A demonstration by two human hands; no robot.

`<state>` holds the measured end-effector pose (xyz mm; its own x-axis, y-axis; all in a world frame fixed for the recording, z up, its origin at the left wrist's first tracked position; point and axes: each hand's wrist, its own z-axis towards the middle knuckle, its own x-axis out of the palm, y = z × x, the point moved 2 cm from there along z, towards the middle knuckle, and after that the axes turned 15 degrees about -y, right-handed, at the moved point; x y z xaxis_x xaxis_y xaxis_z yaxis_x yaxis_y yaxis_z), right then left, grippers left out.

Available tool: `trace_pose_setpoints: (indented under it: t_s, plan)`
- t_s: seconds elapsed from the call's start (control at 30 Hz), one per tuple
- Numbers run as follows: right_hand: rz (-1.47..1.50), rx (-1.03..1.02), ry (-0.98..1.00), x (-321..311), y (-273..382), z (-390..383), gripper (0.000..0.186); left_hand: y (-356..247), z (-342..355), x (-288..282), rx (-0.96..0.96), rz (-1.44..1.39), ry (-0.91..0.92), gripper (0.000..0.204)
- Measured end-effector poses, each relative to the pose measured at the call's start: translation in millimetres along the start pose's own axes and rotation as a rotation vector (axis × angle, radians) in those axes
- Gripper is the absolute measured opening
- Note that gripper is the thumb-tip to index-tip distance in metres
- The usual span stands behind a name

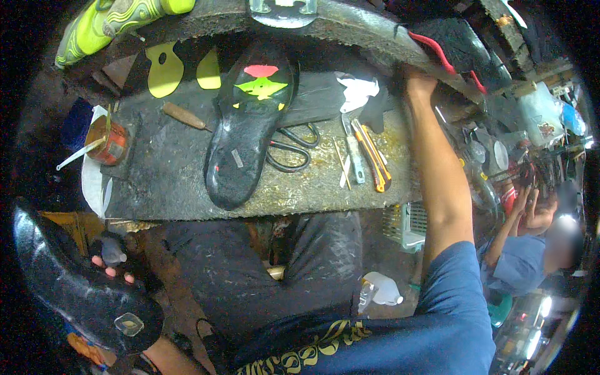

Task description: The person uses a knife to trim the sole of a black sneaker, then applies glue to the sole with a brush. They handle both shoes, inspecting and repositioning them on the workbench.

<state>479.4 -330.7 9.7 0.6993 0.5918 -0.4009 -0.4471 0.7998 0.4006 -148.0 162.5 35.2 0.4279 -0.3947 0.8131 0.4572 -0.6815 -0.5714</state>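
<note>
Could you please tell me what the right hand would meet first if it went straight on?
Probably the raised ledge: the right hand points at its edge and partly vanishes there, so whether it passes underneath is unclear.

Shoe soles (pixel 236 153) and a utility knife (pixel 370 154) show a workshop.

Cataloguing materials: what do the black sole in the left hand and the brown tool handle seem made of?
Black sole: probably rubber or foam, glossy, given its pale highlights. Brown tool handle: likely wood, matte, given its tan colour without shine.
</note>
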Motion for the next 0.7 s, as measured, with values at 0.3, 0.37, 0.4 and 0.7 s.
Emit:
trace_pose_setpoints:
  t_s: [0.3,0.37,0.4,0.7]
  plan:
    - [0.37,0.53,0.016,-134,-1,-35,0.049,5,-14,20,0.006,-0.008,0.059,0.108]
    - [0.254,0.487,0.007,-173,33,-49,0.05,10,-16,28,0.005,-0.027,0.089,0.11]
    - [0.307,0.473,0.079,-188,54,-58,0.051,16,-16,33,0.0,-0.047,0.111,0.11]
    - [0.6,0.44,0.192,-194,230,-203,0.058,189,0,112,-0.261,-0.253,0.225,0.119]
